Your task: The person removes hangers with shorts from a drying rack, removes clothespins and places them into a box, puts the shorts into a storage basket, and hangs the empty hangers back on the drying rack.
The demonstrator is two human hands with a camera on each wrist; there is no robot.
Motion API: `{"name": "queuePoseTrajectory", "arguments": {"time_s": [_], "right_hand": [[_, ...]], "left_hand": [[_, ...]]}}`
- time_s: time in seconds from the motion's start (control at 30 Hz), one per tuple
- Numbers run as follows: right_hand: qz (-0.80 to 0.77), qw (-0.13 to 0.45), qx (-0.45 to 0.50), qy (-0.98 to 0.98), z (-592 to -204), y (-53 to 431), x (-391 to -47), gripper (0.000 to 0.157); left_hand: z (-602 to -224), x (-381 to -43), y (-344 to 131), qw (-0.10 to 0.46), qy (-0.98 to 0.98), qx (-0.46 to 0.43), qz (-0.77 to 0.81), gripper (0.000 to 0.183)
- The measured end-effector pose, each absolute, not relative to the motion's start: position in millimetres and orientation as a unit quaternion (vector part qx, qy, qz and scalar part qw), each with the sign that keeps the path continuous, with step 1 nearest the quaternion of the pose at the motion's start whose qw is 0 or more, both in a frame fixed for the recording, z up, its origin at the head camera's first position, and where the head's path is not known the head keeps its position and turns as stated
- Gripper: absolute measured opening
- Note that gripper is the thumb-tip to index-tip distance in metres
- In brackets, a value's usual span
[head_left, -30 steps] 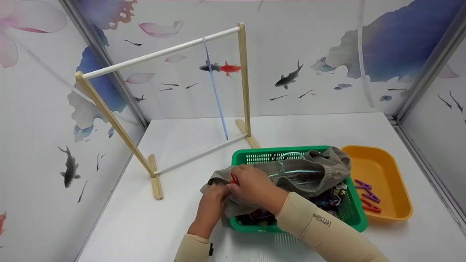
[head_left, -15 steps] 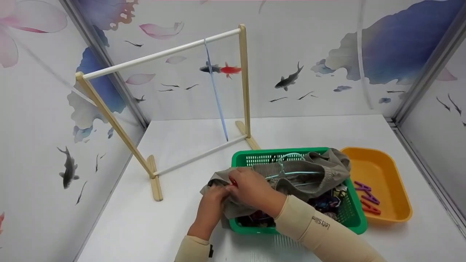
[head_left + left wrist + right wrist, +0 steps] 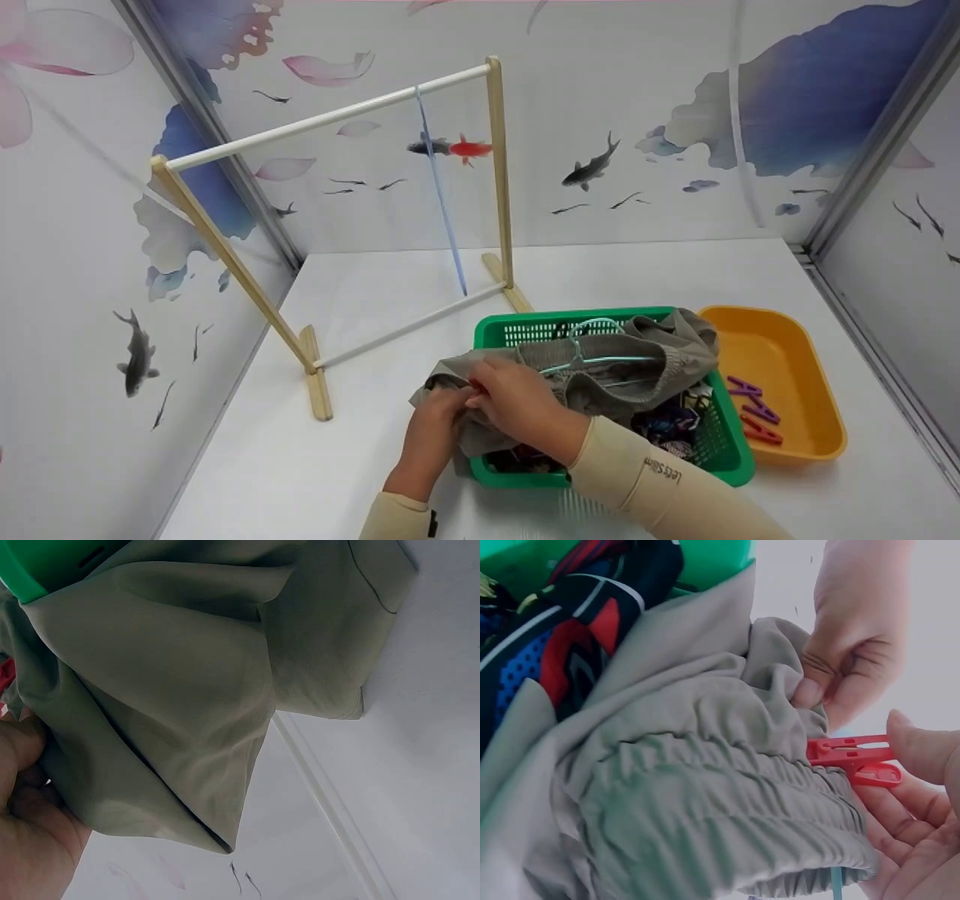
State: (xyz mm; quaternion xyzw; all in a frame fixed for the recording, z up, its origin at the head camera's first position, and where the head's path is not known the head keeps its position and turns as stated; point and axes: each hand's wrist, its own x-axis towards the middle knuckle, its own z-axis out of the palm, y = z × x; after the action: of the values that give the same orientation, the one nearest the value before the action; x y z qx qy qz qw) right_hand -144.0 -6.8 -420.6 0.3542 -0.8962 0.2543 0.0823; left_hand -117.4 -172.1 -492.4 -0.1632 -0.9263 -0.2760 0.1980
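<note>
Grey-green pants (image 3: 480, 435) with a gathered elastic waistband (image 3: 727, 772) lie across the green basket (image 3: 517, 480). A light-blue hanger (image 3: 600, 361) sits inside the waistband, its hook upward. At the pants' left end, my left hand (image 3: 431, 431) pinches the cloth between thumb and curled fingers. In the right wrist view a red clothespin (image 3: 851, 754) bites the waistband edge, its handles spread. My right hand (image 3: 517, 405) is around its handles, thumb at the upper one and fingers behind the lower. A loose pant corner (image 3: 225, 787) hangs past the basket in the left wrist view.
Patterned dark clothes (image 3: 667, 420) fill the basket. At its right stands a yellow tray (image 3: 780, 337) holding purple clothespins (image 3: 761, 409) and a red one. Behind at left is a wooden rack (image 3: 247, 277) with a white top bar and a blue hanger (image 3: 442, 195).
My right fingers have shifted slightly over the waistband; the red clothespin, visible in the head view earlier, is now mostly hidden there. My left hand keeps its place on the cloth.
</note>
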Motion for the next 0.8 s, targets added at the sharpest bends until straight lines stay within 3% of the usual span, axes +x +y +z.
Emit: {"name": "queuePoseTrajectory", "arguments": {"time_s": [0.2,0.8], "right_hand": [[0.268,0.145,0.379,-0.874,-429.8,-4.0,-142.8,0.023],[0.314,0.197,0.384,-0.846,-441.0,-2.8,-141.0,0.014]], "left_hand": [[-492.0,-116.6,-172.2,0.196,-0.926,-0.161,-0.279,0.027],[-494.9,-116.6,-173.5,0.199,-0.92,-0.17,-0.293,0.025]]}}
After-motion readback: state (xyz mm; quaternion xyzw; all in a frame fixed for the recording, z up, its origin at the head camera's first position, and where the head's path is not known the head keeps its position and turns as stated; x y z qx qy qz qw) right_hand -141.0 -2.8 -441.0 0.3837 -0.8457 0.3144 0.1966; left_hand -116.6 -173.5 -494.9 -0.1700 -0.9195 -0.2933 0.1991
